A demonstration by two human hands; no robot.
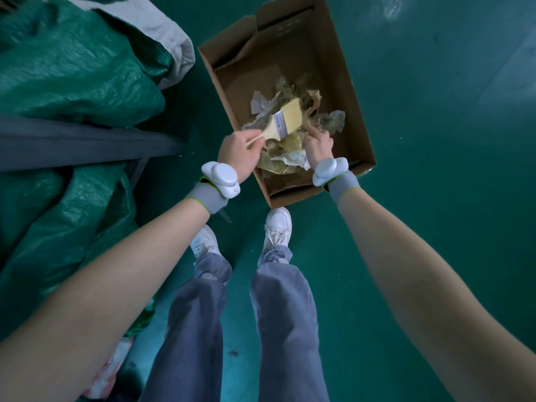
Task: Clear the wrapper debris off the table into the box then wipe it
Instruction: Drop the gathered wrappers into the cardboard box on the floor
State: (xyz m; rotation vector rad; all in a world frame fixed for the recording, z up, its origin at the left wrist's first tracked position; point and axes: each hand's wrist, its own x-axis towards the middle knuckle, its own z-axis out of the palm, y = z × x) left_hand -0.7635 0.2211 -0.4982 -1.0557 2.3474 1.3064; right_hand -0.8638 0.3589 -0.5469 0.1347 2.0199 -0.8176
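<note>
Left hand [239,153] grips the brush [280,123] over the box [359,117]; right hand [317,143] seemingly pinches wrapper debris [285,163]. Clinging scraps could scatter onto the floor [435,97].

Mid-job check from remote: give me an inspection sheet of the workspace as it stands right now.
Surface: grey table edge at the left; its top is out of view.
Job's things: open cardboard box on the floor, holding crumpled wrapper debris; brush held over it.
Clutter: green tarp bunched by the table, grey cloth behind it.
Grippers: left hand grips the brush handle; right hand is at the debris beside the bristles, its grip hidden.
Cables: nothing seen.
Surroundings: green floor; white trackers on both wrists; white shoes at the box's near end.
</note>
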